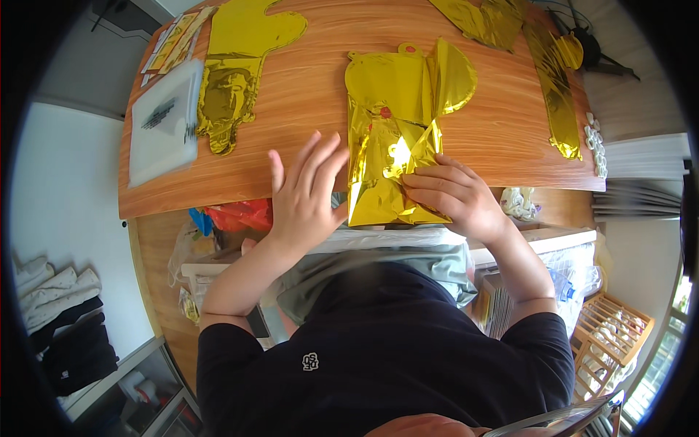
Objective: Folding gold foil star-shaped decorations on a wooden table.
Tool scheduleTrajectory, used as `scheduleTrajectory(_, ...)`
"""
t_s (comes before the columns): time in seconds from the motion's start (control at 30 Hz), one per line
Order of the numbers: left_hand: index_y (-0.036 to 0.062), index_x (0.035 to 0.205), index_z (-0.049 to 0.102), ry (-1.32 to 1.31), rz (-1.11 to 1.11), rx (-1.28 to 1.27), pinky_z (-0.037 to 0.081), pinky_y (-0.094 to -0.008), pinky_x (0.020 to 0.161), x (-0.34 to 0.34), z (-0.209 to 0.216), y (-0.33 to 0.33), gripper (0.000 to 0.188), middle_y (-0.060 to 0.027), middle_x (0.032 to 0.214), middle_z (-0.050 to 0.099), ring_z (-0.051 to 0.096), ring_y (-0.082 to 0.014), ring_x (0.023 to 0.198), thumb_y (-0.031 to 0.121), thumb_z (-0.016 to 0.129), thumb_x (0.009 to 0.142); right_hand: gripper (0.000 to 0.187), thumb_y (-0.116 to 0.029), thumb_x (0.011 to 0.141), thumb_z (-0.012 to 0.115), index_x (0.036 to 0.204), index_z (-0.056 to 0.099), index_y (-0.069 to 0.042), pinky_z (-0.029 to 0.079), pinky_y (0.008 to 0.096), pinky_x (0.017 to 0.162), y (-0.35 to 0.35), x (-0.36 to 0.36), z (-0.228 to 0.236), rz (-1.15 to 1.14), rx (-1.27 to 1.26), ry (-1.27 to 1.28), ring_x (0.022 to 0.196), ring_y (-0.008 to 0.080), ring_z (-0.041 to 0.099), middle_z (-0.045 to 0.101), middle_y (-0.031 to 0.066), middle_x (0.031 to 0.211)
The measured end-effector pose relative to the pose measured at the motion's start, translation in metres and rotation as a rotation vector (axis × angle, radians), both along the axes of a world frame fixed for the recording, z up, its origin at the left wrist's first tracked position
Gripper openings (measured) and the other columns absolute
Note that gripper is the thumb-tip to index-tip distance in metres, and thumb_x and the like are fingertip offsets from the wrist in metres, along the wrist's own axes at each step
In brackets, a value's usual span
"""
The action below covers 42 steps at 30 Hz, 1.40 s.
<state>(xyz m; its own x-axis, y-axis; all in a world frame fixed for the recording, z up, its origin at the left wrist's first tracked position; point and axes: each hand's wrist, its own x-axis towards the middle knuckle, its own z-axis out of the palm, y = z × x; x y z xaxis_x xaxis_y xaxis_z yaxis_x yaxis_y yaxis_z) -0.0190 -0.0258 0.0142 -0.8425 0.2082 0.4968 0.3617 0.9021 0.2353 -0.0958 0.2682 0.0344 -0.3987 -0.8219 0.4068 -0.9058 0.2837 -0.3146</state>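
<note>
A flat gold foil balloon [378, 91], partly folded and creased, lies in front of me. Its near end sticks out past the table's front edge, and small red spots show on it. My left hand [306, 193] is open at its left edge, fingers spread and pointing away from me, with the thumb side close to the foil. On the right edge, my right hand [455, 193] has its fingers bent together over the foil. The thumb of that hand is hidden. A rounded flap of foil stands out at the balloon's far right.
Another gold foil balloon [237, 80] lies at the left, beside a clear plastic packet [164, 120] and some flat strips [175, 42]. More gold foil [550, 102], a black stand [593, 51] and small white pieces [595, 146] are at the right. The wooden table [298, 95] has a curved-looking front edge.
</note>
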Motion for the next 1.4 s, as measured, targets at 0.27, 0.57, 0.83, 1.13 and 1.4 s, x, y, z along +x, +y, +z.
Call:
scheduleTrajectory(0.27, 0.0202, 0.11, 0.08, 0.201, -0.015, 0.061, 0.002, -0.0599, 0.131, 0.013, -0.031, 0.0, 0.025, 0.0054, 0.122, 0.075, 0.067, -0.0202, 0.121, 0.026, 0.082, 0.086, 0.03, -0.012, 0.089, 0.075, 0.119, 0.072, -0.012, 0.048, 0.0509, 0.115, -0.003, 0.006, -0.003, -0.006, -0.008, 0.053, 0.123, 0.0268, 0.069, 0.075, 0.0059, 0.129)
scheduleTrajectory(0.57, 0.0196, 0.122, 0.079, 0.232, -0.114, -0.004, 0.005, -0.0568, 0.132, 0.017, -0.039, 0.005, 0.028, 0.0051, 0.124, 0.076, 0.067, -0.0185, 0.121, 0.02, 0.07, 0.096, 0.031, -0.014, 0.089, 0.076, 0.12, 0.073, -0.013, 0.049, 0.051, 0.114, -0.002, 0.006, -0.005, -0.013, 0.011, 0.062, 0.123, 0.0265, 0.069, 0.075, 0.0052, 0.13)
scheduleTrajectory(0.83, 0.0199, 0.125, 0.077, 0.22, -0.302, -0.135, 0.041, -0.0449, 0.121, 0.001, -0.015, -0.004, 0.029, 0.0042, 0.119, 0.075, 0.07, -0.0157, 0.12, 0.022, 0.069, 0.097, 0.037, -0.012, 0.085, 0.078, 0.121, 0.069, -0.012, 0.051, 0.0513, 0.111, -0.008, 0.006, -0.001, -0.014, -0.02, 0.107, 0.116, 0.0272, 0.07, 0.074, 0.0064, 0.127)
scheduleTrajectory(1.13, 0.0154, 0.124, 0.078, 0.155, -0.39, -0.134, 0.051, -0.0435, 0.112, -0.007, -0.005, -0.001, 0.033, 0.0005, 0.111, 0.074, 0.072, -0.0199, 0.117, 0.018, 0.069, 0.092, 0.044, -0.01, 0.084, 0.078, 0.125, 0.064, -0.006, 0.055, 0.0465, 0.096, -0.012, 0.009, -0.014, -0.084, -0.261, -0.01, 0.109, 0.0352, 0.068, 0.066, 0.0154, 0.13)
scheduleTrajectory(1.4, 0.0175, 0.119, 0.081, 0.246, -0.36, -0.138, 0.051, -0.0446, 0.111, -0.008, -0.008, 0.0, 0.029, 0.0019, 0.112, 0.074, 0.072, -0.022, 0.117, 0.02, 0.071, 0.092, 0.043, -0.01, 0.085, 0.074, 0.127, 0.066, -0.007, 0.056, 0.0463, 0.103, -0.009, 0.007, 0.004, -0.07, -0.035, 0.008, 0.115, 0.0343, 0.069, 0.071, 0.012, 0.126)
